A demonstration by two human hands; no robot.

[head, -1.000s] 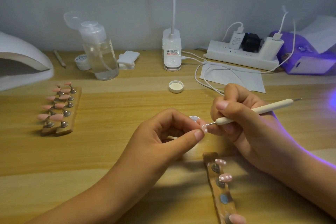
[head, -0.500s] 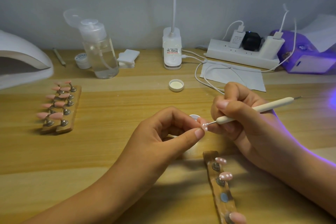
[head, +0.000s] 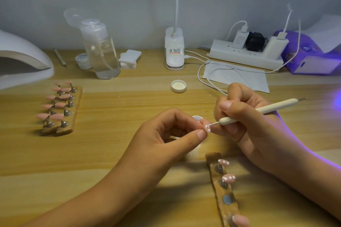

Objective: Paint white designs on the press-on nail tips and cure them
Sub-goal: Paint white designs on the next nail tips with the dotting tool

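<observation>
**Dotting a held tip.** We see the left hand (head: 162, 134) pinching a small pink press-on nail tip (head: 207, 127) between thumb and forefinger, above the middle of the light wooden surface (head: 92, 153). The right hand (head: 249, 125) grips a slender cream dotting tool (head: 276, 105) pen-fashion, fingers curled round its shaft. Its fine metal point meets the nail tip, which bears white dots (whether point and tip truly touch, we cannot tell).

Near the front edge, right of centre, lies a narrow wooden holder strip (head: 228, 210). It carries two pink dotted tips (head: 228, 178) on metal stands and one plain pink tip (head: 239, 220) at its near end. Toward the left edge stands a wooden block (head: 77, 101) with two rows of plain pink pointed tips (head: 60, 105). A white domed curing lamp (head: 24, 61) sits at the left edge.

Along the back edge we note a clear pump bottle (head: 104, 57), a white clip-on lamp base (head: 174, 49) and a white power strip (head: 245, 56). A purple device (head: 313, 57) occupies the back right corner. A round white cap (head: 178, 86) lies between the hands and the back edge.
</observation>
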